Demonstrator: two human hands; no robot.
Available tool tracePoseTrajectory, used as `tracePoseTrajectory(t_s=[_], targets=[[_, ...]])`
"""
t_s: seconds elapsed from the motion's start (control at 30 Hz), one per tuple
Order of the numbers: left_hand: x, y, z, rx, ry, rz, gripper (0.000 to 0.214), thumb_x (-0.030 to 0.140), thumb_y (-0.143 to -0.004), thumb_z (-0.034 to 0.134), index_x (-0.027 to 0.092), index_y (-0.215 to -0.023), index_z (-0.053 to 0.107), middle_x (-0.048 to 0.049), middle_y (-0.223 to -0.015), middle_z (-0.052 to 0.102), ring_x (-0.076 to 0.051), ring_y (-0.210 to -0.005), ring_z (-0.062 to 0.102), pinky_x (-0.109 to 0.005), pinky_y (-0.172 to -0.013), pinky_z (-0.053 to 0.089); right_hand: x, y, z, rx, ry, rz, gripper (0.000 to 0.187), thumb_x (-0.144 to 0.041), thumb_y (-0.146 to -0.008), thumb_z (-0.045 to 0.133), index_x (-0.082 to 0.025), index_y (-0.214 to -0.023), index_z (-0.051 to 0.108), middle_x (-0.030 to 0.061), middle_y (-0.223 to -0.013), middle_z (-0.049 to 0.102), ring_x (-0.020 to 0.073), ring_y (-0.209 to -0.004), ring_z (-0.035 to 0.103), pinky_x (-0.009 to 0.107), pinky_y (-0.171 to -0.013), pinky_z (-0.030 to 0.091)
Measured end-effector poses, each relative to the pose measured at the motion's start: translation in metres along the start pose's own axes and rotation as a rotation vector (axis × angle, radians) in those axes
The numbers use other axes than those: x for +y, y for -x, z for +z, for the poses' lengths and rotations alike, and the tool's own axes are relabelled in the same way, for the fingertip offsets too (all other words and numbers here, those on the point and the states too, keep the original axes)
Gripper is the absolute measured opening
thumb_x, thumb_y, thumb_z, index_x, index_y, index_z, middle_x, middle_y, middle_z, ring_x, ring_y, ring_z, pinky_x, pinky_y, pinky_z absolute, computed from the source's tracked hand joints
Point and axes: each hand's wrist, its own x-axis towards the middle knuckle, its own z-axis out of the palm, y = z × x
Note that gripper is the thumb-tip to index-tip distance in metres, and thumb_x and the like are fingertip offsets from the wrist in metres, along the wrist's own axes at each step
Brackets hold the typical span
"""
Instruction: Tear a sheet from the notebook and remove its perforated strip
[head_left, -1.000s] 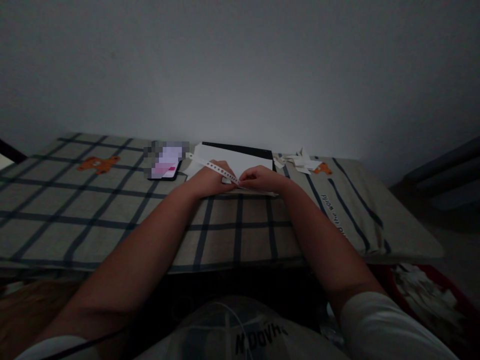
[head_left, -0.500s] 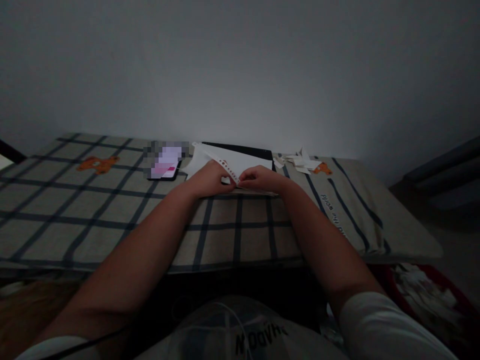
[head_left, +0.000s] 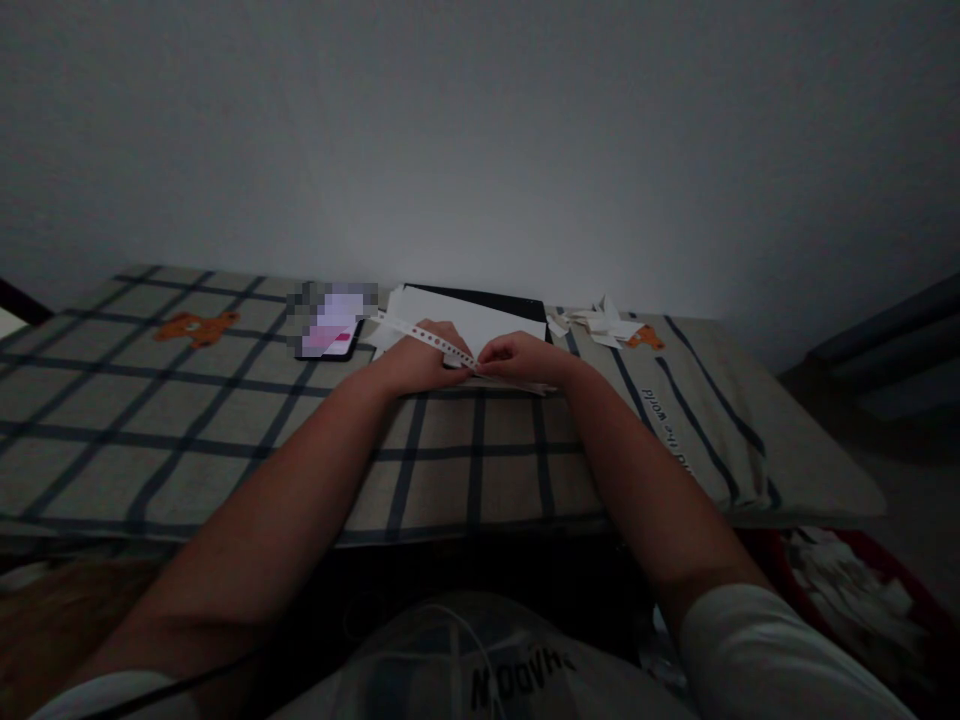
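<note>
A narrow white paper strip (head_left: 401,328), dotted along its length, slants across the back of my left hand (head_left: 427,358). Its near end sits between my two hands, where the fingertips almost meet. My right hand (head_left: 517,358) is closed in a pinch on that end. My left hand is also closed, thumb and fingers together by the strip's end, partly covered by the strip. Beneath both hands lie white paper sheets (head_left: 487,318), with a flat black item (head_left: 517,304) showing behind them.
Left of the papers lies a phone (head_left: 337,335) with a lit, partly blurred screen. Torn paper scraps (head_left: 604,322) are heaped at the right. A checked cloth (head_left: 247,400) covers the table, a wall (head_left: 480,150) stands behind, and a red container (head_left: 892,570) of crumpled paper is below right.
The strip's far end has swung down and left, so the strip now lies flatter across my left hand. The gap by my left thumb has closed up. My right hand stays about where it was.
</note>
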Motion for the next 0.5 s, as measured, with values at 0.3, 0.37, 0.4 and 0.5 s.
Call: tracePoseTrajectory(t_s=[0.3, 0.37, 0.4, 0.5], targets=[[0.0022, 0.0013, -0.0025, 0.017, 0.007, -0.05, 0.021, 0.033, -0.083, 0.06, 0.017, -0.087, 0.073, -0.0062, -0.087, 0.067, -0.018, -0.082, 0.06, -0.031, -0.078, 0.044, -0.0004, 0.0008, 0.0001, 0.014, 0.049, -0.053, 0.026, -0.039, -0.085, 0.057, -0.018, -0.093, 0.07, 0.004, -0.089, 0.069, 0.0149, -0.079, 0.057, 0.028, -0.073, 0.044], [0.0036, 0.0013, -0.0032, 0.029, 0.017, -0.056, 0.021, 0.031, -0.08, 0.062, 0.018, -0.093, 0.074, -0.0056, -0.09, 0.066, -0.018, -0.085, 0.06, -0.031, -0.078, 0.044, -0.0003, 0.0017, -0.0013, 0.01, 0.016, -0.019, 0.027, -0.04, -0.084, 0.058, -0.018, -0.094, 0.071, 0.0044, -0.089, 0.07, 0.0152, -0.079, 0.058, 0.028, -0.072, 0.044], [0.0038, 0.0013, -0.0031, 0.033, 0.021, -0.047, 0.021, 0.03, -0.08, 0.063, 0.019, -0.093, 0.074, -0.0053, -0.09, 0.066, -0.018, -0.085, 0.06, -0.03, -0.078, 0.044, -0.0002, 0.0021, -0.002, 0.004, 0.009, -0.003, 0.028, -0.04, -0.084, 0.059, -0.018, -0.094, 0.071, 0.0044, -0.089, 0.07, 0.0153, -0.078, 0.058, 0.028, -0.071, 0.044], [0.0014, 0.0012, -0.0006, 0.033, 0.016, -0.025, 0.019, 0.03, -0.08, 0.063, 0.019, -0.09, 0.074, -0.0051, -0.087, 0.066, -0.017, -0.082, 0.059, -0.03, -0.075, 0.044, -0.0004, 0.0024, -0.0028, -0.005, 0.014, 0.02, 0.027, -0.039, -0.082, 0.06, -0.018, -0.09, 0.073, 0.0045, -0.086, 0.071, 0.0155, -0.076, 0.058, 0.028, -0.07, 0.044]])
